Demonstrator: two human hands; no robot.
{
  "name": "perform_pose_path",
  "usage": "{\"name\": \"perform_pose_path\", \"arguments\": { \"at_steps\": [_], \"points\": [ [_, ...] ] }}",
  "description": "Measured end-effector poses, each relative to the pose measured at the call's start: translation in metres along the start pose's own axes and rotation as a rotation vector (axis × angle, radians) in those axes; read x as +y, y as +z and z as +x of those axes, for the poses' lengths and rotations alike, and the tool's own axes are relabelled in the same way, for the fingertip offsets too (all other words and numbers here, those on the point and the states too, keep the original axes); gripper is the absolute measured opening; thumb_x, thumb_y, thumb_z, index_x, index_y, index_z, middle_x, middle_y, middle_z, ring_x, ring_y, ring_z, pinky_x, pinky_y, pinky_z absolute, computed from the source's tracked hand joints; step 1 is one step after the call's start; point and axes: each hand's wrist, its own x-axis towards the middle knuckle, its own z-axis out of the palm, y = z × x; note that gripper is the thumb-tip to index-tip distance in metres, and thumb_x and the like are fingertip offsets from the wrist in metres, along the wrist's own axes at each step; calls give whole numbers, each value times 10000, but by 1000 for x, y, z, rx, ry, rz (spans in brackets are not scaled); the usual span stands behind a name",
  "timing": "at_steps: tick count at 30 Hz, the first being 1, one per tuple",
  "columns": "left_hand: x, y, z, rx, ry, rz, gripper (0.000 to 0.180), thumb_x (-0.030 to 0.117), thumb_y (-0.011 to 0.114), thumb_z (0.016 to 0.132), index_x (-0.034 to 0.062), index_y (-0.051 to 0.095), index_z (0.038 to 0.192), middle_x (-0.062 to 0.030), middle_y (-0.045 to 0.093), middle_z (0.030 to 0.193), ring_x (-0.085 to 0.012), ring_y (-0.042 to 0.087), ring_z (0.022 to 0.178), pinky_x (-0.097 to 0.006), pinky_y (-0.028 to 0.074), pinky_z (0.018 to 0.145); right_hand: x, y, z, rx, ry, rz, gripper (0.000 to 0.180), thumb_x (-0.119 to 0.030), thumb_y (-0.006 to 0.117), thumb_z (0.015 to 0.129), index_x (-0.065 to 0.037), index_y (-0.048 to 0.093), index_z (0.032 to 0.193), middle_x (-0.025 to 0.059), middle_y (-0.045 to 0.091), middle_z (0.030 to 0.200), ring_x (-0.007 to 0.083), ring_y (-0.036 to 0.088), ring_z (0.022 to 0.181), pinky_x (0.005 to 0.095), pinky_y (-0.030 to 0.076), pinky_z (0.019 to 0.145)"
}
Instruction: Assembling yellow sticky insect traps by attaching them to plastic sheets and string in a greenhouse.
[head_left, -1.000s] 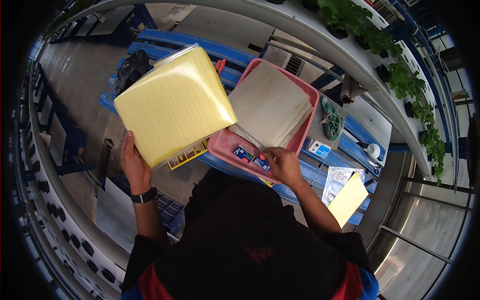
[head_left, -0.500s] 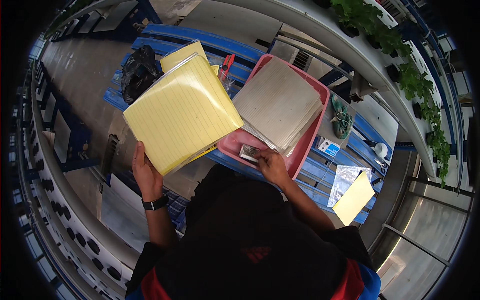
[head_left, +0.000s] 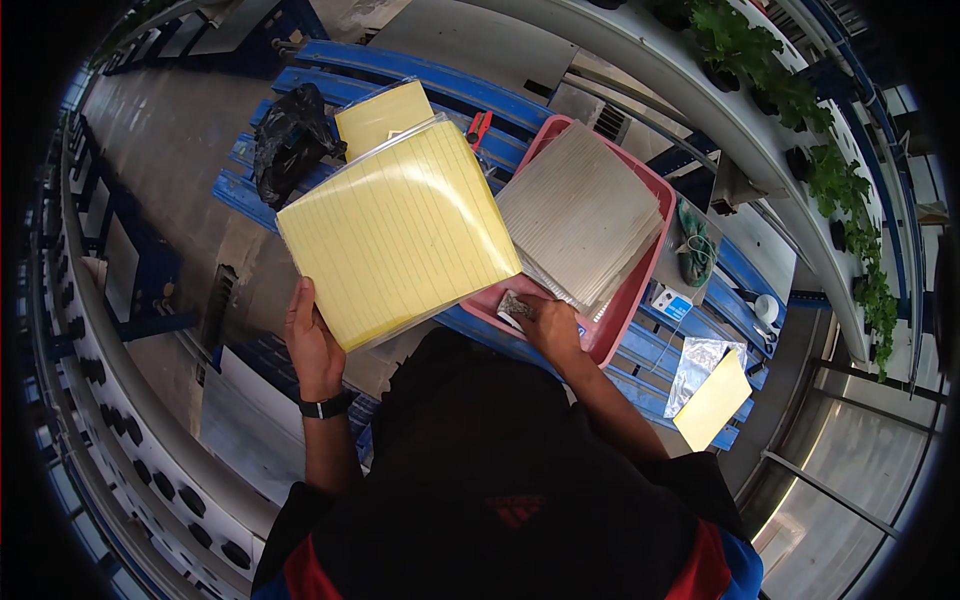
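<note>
A stack of yellow lined sheets (head_left: 400,235) in glossy clear plastic is tilted over the bench's near left side. My left hand (head_left: 316,345) is closed on its lower left edge, the thumb side showing and the other fingers hidden beneath. To the right lies a pink tray (head_left: 655,255) with a pile of grey ribbed sheets (head_left: 580,215) in it. At the tray's near corner my right hand (head_left: 550,328) pinches a small pale block with a speckled grey face (head_left: 512,306). Its exact kind I cannot make out.
On the blue slatted bench (head_left: 400,68) lie a black plastic bag (head_left: 290,145), another yellow sheet (head_left: 385,118), red-handled pruners (head_left: 478,130), green twine (head_left: 693,245), a blue-and-white box (head_left: 671,302) and a yellow card (head_left: 713,402) by clear plastic. Leafy plants (head_left: 830,180) line the right.
The bench and everything on it appear shifted slightly right in the picture. My right hand has closed further over the small block, which now sits tilted in its fingers. My left hand keeps its hold.
</note>
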Motion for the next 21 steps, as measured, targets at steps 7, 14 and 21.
{"name": "perform_pose_path", "arguments": {
  "at_steps": [7, 14, 21],
  "points": [
    [8, 5, 7, -40, -28, -4, 343, 201, 547, 999, -54, 563, 1228, -117, 649, 1179, -157, 633, 1040, -274, 485, 915, 9, 16, -7, 183, 22, -3, 174, -166, 738, 777, -19, 697, 861, 158, 651, 654, 306, 645, 570, 404, 494, 543],
    [10, 12, 16, -80, -34, 5, 359, 206, 548, 1000, -48, 558, 1254, -118, 644, 1190, -155, 631, 1038, -274, 484, 914, 0, 1, -11, 100, 309, 249, 138, -160, 747, 765, -38, 695, 802, 97, 638, 603, 195, 597, 497, 340, 455, 502],
    [7, 20, 22, -131, -39, 4, 352, 203, 551, 998, -46, 564, 1248, -117, 649, 1181, -156, 632, 1031, -278, 491, 904, 19, 20, -12, 158, 347, 614, 94, -113, 711, 819, -25, 679, 812, 18, 646, 636, 56, 548, 556, 250, 423, 508]
  ]
}}
